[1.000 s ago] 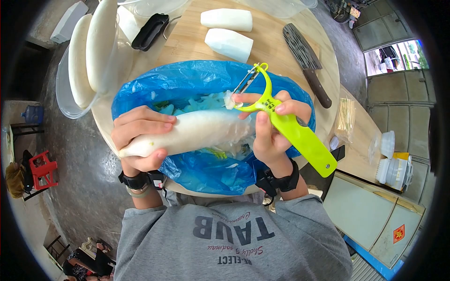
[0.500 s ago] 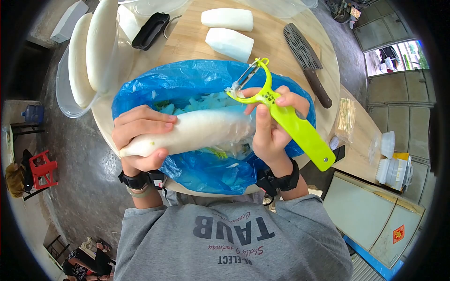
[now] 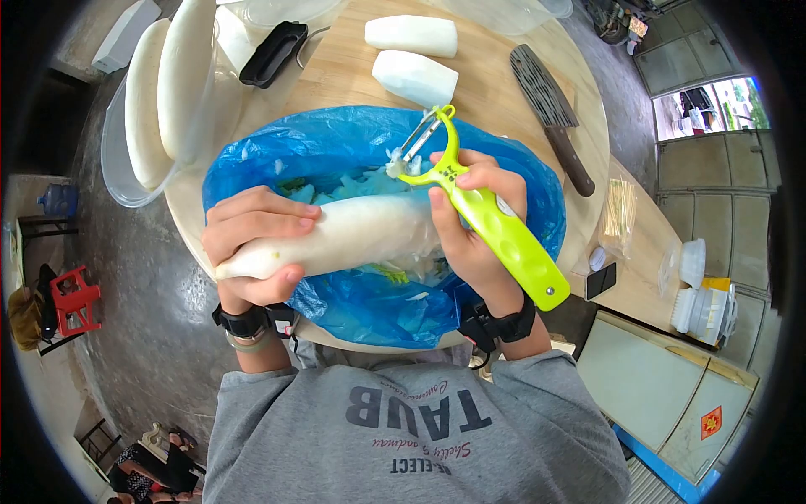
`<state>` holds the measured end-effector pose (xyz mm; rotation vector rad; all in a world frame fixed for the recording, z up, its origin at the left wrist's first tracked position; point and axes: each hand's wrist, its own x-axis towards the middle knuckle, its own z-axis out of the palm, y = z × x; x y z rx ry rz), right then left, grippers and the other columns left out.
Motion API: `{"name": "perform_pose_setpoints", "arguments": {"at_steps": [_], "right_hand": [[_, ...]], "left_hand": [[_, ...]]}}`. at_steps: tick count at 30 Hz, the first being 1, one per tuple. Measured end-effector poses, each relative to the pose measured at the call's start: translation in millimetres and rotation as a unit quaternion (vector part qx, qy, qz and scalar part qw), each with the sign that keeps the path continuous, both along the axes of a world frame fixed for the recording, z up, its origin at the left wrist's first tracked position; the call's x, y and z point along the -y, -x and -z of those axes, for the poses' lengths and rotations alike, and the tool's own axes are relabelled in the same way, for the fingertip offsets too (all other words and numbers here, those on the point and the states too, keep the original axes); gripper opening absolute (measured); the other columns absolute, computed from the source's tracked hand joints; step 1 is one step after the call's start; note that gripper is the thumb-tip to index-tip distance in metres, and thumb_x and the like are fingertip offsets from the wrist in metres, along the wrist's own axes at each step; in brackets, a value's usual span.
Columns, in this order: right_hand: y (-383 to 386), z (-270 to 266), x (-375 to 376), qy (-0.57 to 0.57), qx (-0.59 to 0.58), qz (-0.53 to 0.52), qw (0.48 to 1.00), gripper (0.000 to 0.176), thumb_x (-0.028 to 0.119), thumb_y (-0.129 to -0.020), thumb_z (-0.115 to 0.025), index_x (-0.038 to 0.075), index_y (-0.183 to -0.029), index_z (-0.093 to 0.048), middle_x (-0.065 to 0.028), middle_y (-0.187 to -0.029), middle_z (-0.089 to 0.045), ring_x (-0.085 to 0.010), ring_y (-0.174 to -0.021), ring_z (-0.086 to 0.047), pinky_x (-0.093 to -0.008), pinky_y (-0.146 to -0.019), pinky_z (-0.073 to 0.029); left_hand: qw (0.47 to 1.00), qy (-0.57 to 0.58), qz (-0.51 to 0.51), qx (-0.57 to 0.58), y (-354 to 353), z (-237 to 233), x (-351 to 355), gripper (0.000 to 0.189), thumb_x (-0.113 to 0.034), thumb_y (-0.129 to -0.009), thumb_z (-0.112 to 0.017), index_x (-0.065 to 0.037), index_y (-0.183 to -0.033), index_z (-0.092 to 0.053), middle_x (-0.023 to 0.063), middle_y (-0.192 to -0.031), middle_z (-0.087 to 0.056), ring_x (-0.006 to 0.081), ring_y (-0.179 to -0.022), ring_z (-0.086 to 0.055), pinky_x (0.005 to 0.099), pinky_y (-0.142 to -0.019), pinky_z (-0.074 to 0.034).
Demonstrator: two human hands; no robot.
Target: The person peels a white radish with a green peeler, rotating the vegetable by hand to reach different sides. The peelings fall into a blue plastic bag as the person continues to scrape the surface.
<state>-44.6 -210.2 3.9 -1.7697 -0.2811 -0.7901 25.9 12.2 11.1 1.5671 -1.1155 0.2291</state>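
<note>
My left hand (image 3: 262, 239) is wrapped round the tapered end of a long white radish (image 3: 361, 231), which lies across the mouth of a blue plastic bag (image 3: 336, 315). Pale peelings (image 3: 369, 183) and some green scraps fill the bag's inside. My right hand (image 3: 480, 223) grips a lime-green peeler (image 3: 504, 239) by its handle, above the radish's right end. The peeler's blade points up and away, with a clump of shavings stuck beside it. The radish's right end is partly hidden behind my right hand.
Beyond the bag, two pieces of peeled radish (image 3: 411, 36) and a cleaver (image 3: 546, 109) lie around a wooden cutting board (image 3: 336, 80). Whole radishes (image 3: 186, 84) stand in a clear tub (image 3: 117, 172) at left. A black tray (image 3: 273, 55) sits nearby. A phone (image 3: 601, 281) and skewers (image 3: 620, 206) are at right.
My right hand and the peeler have shifted left, and the peeler has turned slightly more upright. My left hand keeps its hold on the radish.
</note>
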Motion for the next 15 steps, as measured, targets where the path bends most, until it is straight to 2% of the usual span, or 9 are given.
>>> {"name": "perform_pose_setpoints", "arguments": {"at_steps": [5,10,13,15], "right_hand": [[-5.2,6.5,-4.7,-0.043,0.079,-0.034,0.995,0.030,-0.007,-0.069,-0.061,0.006,-0.086,-0.041,-0.0181,-0.080,-0.058,-0.0289,-0.086,-0.062,-0.0311,-0.069,-0.050],[-5.8,5.9,-6.9,-0.018,0.068,-0.027,0.997,0.030,-0.008,-0.068,-0.061,0.006,-0.084,-0.040,-0.0171,-0.074,-0.058,-0.0284,-0.083,-0.063,-0.0304,-0.065,-0.051],[-4.0,5.8,-7.8,-0.028,0.054,-0.035,0.998,0.030,-0.008,-0.069,-0.060,0.006,-0.085,-0.039,-0.0160,-0.074,-0.057,-0.0297,-0.083,-0.062,-0.0310,-0.065,-0.051],[-3.5,5.6,-7.2,-0.042,0.048,-0.047,0.997,0.030,-0.008,-0.070,-0.059,0.006,-0.087,-0.038,-0.0147,-0.073,-0.055,-0.0304,-0.083,-0.062,-0.0317,-0.066,-0.051]], "left_hand": [[1.000,-0.004,-0.003,-0.002,0.2,1.9,-1.1,0.034,-0.031,-0.062,-0.064,0.000,-0.076,-0.062,0.0160,-0.075,-0.062,0.0210,-0.060,-0.059,0.0259,-0.051,-0.044],[1.000,-0.011,-0.009,-0.006,1.4,3.8,-2.1,0.037,-0.035,-0.063,-0.062,0.000,-0.076,-0.062,0.0162,-0.076,-0.062,0.0208,-0.058,-0.055,0.0269,-0.051,-0.041],[1.000,0.001,-0.001,-0.004,0.1,0.9,-0.3,0.032,-0.028,-0.061,-0.065,0.001,-0.075,-0.062,0.0159,-0.074,-0.063,0.0211,-0.062,-0.060,0.0255,-0.051,-0.046],[1.000,-0.002,-0.002,-0.006,0.5,0.2,-0.1,0.033,-0.029,-0.062,-0.065,0.001,-0.075,-0.062,0.0160,-0.074,-0.063,0.0212,-0.062,-0.060,0.0256,-0.051,-0.046]]}}
